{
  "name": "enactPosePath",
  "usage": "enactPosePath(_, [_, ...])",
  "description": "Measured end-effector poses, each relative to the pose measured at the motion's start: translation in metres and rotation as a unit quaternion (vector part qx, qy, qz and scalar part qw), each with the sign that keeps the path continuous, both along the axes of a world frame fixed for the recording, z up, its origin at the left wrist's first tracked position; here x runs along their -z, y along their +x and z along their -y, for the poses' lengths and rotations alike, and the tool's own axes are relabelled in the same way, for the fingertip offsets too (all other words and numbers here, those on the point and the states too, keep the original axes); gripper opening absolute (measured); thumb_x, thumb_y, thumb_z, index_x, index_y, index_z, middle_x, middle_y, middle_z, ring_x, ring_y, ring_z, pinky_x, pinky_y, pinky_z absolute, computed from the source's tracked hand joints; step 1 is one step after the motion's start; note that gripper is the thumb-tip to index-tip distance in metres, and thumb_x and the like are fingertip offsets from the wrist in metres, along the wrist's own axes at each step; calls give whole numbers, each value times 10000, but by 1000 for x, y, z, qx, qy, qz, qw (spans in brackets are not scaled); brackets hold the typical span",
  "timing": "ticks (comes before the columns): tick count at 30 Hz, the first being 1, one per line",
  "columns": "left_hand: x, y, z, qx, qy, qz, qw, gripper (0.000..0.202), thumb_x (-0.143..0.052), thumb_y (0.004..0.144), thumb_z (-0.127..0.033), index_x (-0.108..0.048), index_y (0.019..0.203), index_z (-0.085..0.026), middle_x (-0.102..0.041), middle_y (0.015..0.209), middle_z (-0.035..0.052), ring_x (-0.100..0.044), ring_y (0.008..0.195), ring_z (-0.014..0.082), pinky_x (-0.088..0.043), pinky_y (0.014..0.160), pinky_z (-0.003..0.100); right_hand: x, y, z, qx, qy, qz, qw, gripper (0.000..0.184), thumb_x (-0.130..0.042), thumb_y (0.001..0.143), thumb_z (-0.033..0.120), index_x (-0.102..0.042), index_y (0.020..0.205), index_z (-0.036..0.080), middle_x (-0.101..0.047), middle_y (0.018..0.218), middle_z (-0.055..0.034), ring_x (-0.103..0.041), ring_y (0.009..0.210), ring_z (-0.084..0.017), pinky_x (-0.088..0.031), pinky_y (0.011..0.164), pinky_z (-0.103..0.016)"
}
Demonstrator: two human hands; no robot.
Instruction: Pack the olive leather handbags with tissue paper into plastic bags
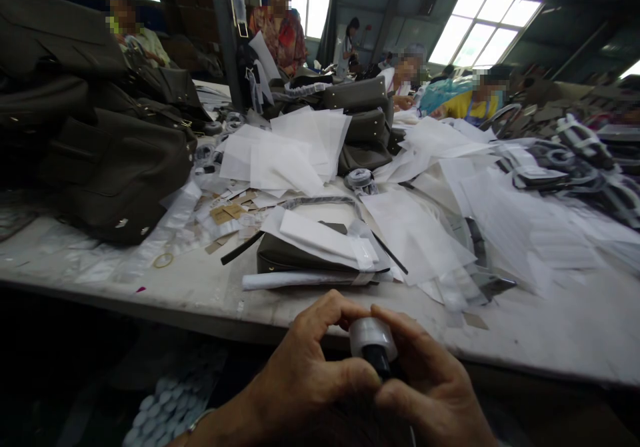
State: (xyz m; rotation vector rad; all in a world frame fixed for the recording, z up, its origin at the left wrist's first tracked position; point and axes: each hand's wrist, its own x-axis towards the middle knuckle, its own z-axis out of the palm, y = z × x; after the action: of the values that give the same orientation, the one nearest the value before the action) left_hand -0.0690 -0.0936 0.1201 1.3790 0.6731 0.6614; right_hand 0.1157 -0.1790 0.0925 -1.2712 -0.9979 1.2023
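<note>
Curling left hand (317, 350), right hand (433, 374) round roll (371, 332).

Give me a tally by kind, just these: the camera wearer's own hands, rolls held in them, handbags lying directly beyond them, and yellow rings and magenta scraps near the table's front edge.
Left hand and right hand: 2
Translucent roll: 1
Dark handbag: 1
Yellow ring: 1
Magenta scrap: 1
Total: 6

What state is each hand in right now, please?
Left hand: closed, holding the translucent-and-black roll.
Right hand: closed, holding the same roll from the other side.
</note>
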Motion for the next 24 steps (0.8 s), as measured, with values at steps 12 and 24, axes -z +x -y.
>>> enactPosePath(12, [4, -3, 5, -22, 90, 17, 996, 475, -818, 695, -80, -666, 1083, -307, -645, 1012, -56, -589, 955, 151, -439, 903, 250, -14, -7, 0, 25, 57, 96, 993, 424, -776, 772, 368, -707, 1171, 243, -733, 1119, -97, -713, 979, -281, -600, 810, -317])
enactPosePath(24, [0, -5, 11, -55, 269, 70, 959, 226, -665, 906, -275, -642, 1124, -223, -632, 879, 14, -563, 812, 142, -457, 728, 235, -31, -30, 3, 97, 199, 219, 950, 295, -663, 874, 477, -704, 1100, 292, -725, 910, -37, -703, 748, -184, -563, 669, -229])
